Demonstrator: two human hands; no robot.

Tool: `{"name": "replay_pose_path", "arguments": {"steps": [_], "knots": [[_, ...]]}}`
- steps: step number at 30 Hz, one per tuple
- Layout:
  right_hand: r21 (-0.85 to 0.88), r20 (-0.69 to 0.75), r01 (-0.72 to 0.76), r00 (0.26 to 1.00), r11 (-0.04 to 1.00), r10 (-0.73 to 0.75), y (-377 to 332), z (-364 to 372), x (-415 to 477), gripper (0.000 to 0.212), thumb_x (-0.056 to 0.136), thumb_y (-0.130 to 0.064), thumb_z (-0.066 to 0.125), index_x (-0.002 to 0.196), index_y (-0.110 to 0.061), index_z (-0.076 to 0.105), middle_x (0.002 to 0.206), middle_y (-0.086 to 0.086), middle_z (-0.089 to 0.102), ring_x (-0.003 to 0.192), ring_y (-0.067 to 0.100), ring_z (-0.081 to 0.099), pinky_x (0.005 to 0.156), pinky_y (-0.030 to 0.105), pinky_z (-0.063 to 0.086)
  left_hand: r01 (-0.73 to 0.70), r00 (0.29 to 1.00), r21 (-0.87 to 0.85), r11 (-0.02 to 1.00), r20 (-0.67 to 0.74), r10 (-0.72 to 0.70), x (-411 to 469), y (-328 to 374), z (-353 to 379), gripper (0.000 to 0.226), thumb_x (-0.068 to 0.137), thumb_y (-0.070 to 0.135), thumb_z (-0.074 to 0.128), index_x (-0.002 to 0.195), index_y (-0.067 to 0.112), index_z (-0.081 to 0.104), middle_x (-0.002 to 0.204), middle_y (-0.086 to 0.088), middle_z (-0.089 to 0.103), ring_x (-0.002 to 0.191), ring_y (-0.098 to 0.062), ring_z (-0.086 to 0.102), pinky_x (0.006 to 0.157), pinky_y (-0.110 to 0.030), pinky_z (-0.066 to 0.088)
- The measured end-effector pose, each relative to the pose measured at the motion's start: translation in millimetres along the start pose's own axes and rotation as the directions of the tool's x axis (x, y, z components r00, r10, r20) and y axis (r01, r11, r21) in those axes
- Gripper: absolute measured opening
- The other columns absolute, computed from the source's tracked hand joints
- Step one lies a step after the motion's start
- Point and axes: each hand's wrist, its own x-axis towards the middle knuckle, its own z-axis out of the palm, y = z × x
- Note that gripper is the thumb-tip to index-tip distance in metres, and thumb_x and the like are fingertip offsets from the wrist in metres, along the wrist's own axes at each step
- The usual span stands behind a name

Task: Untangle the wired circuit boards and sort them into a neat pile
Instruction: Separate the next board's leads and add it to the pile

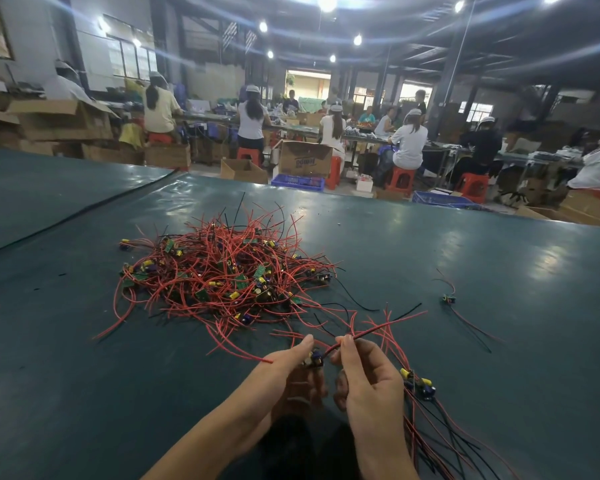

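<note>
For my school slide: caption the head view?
Left hand and right hand hold one wired board before the tangled pile on the green table.

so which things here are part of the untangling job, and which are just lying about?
Job: tangled heap; held board in left hand; red wire pinched by right hand; sorted bundle; stray board.

Lying about: table cover; cardboard box; blue crate; red stool.

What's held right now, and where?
One wired circuit board: left hand grips at the board, right hand pinches its red wire close by.
</note>
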Motion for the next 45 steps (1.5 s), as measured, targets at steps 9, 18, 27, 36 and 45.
{"name": "replay_pose_path", "arguments": {"steps": [9,18,27,36,45], "knots": [[-0.011,0.225,-0.105,0.969,0.994,0.105,1.6,1.0,-2.7,0.047,0.074,-0.052,0.059,0.073,-0.007,0.074,0.073,0.019,0.071,0.072,0.023,0.072,0.064,0.035,0.060,-0.027,0.997,0.062,0.998,0.069,0.023,-0.8,1.0,6.3,0.052,0.077,0.056,0.057,0.101,0.014,0.075,0.096,-0.013,0.074,0.086,-0.022,0.072,0.071,-0.026,0.054],[-0.062,0.259,-0.073,0.962,0.995,0.086,2.8,2.1,-2.0,0.044,0.082,-0.048,0.046,0.066,-0.023,0.078,0.067,0.008,0.074,0.068,0.019,0.073,0.059,0.024,0.057,-0.113,0.994,0.089,0.990,0.015,0.112,-0.3,-1.9,6.7,0.050,0.088,0.043,0.051,0.048,0.017,0.067,0.051,0.003,0.060,0.045,-0.006,0.057,0.050,-0.014,0.044],[0.032,0.096,-0.109,0.990,0.993,0.106,-4.1,-2.8,1.9,0.052,0.077,-0.050,0.057,0.044,-0.022,0.029,0.047,0.003,0.020,0.044,0.012,0.018,0.049,0.029,0.013,-0.168,0.976,-0.017,0.986,-0.144,0.164,5.0,6.3,-5.2,0.045,0.063,0.055,0.065,0.042,0.022,0.042,0.045,0.001,0.036,0.042,-0.014,0.040,0.046,-0.021,0.042],[0.154,0.033,-0.170,0.985,0.973,0.167,1.9,-11.3,12.1,0.048,0.075,-0.051,0.061,0.062,-0.009,0.042,0.044,-0.003,0.022,0.037,0.011,0.018,0.041,0.022,0.017,-0.194,0.967,-0.109,0.975,-0.187,0.172,4.3,12.0,-5.4,0.041,0.055,0.053,0.069,0.050,0.023,0.041,0.049,0.001,0.029,0.046,-0.015,0.033,0.054,-0.029,0.034],[0.146,0.011,-0.190,0.982,0.971,0.190,1.1,-9.1,6.5,0.056,0.070,-0.058,0.063,0.049,-0.019,0.029,0.044,0.000,0.022,0.038,0.014,0.019,0.040,0.021,0.019,-0.112,0.986,-0.152,0.982,-0.140,0.091,4.0,8.0,-6.2,0.033,0.063,0.044,0.064,0.044,0.021,0.051,0.054,-0.001,0.032,0.049,-0.017,0.033,0.053,-0.028,0.030]]}}
